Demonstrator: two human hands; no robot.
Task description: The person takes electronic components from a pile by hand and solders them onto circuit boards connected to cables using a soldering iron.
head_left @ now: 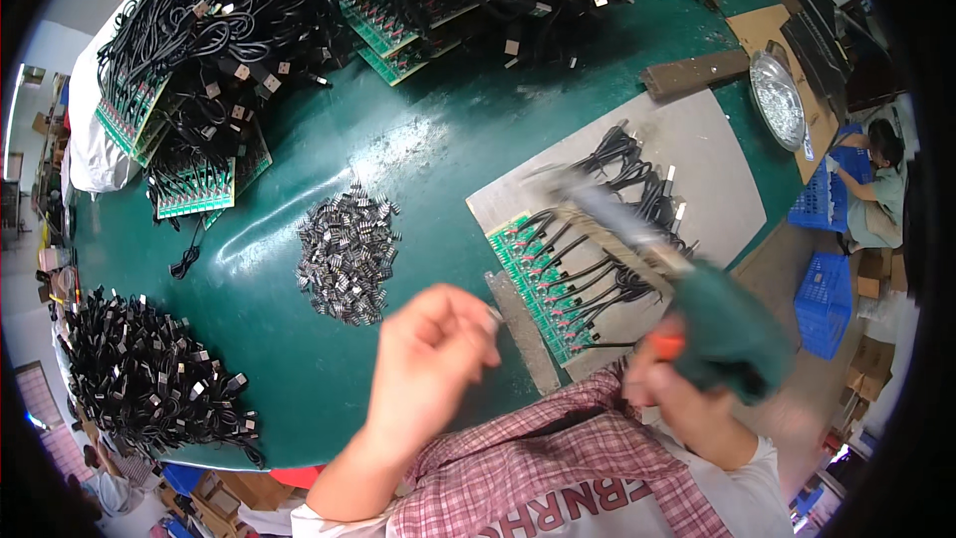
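My right hand grips a green glue gun with an orange trigger, its front end smeared by motion. The gun hangs over a row of black cables joined to a green circuit board strip. That strip lies on a grey board at the right of the table. To the left of the strip, my left hand is raised with thumb and fingers pinched together. Something small and pale seems to show at its fingertips, too blurred to name. Past this hand sits a heap of small black-and-silver connectors.
Black USB cables lie heaped at the near left. More cable bundles with green board strips cover the far side. A brown bar and a foil-like dish are at the far right. Beyond, another person sits by blue crates.
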